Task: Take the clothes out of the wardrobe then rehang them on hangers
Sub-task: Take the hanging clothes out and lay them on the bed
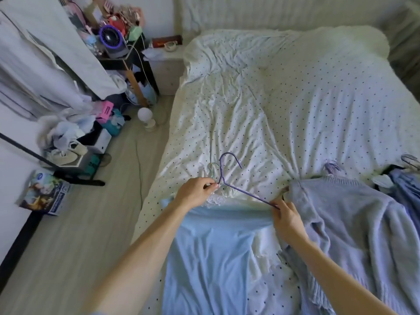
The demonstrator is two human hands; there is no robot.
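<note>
A thin purple wire hanger (236, 186) lies over the top edge of a light blue garment (211, 253) spread on the bed. My left hand (195, 193) pinches the hanger just below its hook, beside a second pale green hanger hook (212, 169). The fingers of my right hand (287, 220) hold the hanger's right end at the garment's edge. White lace trim (214, 201) shows at the garment's top, under my left hand. A lavender knitted sweater (347, 214) lies to the right, touching my right hand.
The bed (295, 110) has a crumpled white dotted sheet. More clothes and hangers (406, 176) lie at its right edge. On the left floor stand a clothes-rack base (68, 176), shoes, boxes, a round lamp (146, 118) and a cluttered side table (122, 55).
</note>
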